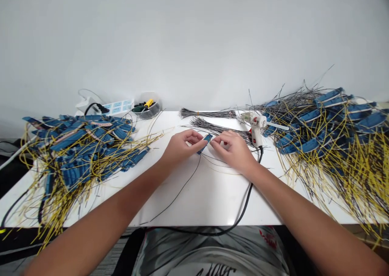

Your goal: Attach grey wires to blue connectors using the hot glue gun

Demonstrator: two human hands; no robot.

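In the middle of the table, my left hand (187,143) pinches a small blue plastic piece (208,138) between thumb and fingers. Thin dark and pale wires trail from it; one black wire (186,183) curves down towards the table's front edge. Close by on the right, my right hand (232,148) has its thumb and index finger pressed together at the piece's right end. What those fingertips hold, perhaps a wire end, is too small to make out. A white glue gun (257,130) with a glue stick in it stands just beyond my right hand.
Blue pieces with yellow and black wires are heaped at left (75,170) and right (313,142). Two bundles of grey wires (209,113) lie at the back. A clear tub (151,111) and a power strip (119,106) stand back left. The glue gun's black cord (247,199) crosses the front.
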